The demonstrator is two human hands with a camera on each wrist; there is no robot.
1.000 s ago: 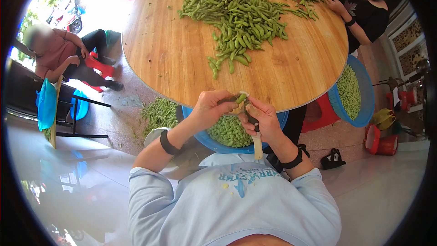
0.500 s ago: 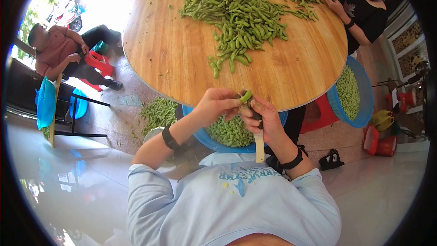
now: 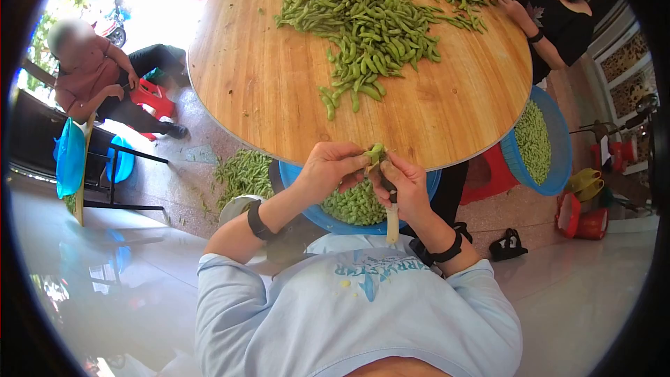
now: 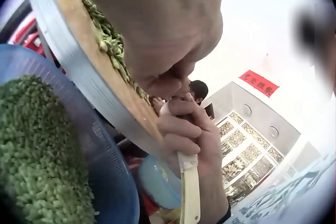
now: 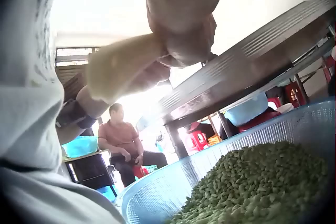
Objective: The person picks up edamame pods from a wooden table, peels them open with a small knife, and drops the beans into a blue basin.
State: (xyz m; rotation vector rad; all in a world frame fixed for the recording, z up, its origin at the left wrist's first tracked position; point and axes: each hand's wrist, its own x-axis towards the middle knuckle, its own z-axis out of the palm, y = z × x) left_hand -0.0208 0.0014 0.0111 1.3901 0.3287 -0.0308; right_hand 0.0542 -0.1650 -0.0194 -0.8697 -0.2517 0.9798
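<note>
Here | left hand (image 3: pixel 326 167): grip pinched on pod (image 3: pixel 377 150) | right hand (image 3: pixel 408 187): grip clamped on cream-handled tool (image 3: pixel 393 225) | shelled beans (image 3: pixel 356 205) below

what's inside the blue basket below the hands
The blue plastic basket holds a heap of shelled green soybeans, with bare perforated wall showing beside it. The basket's bottom and anything deeper cannot be seen, because the top beans cover them.
</note>
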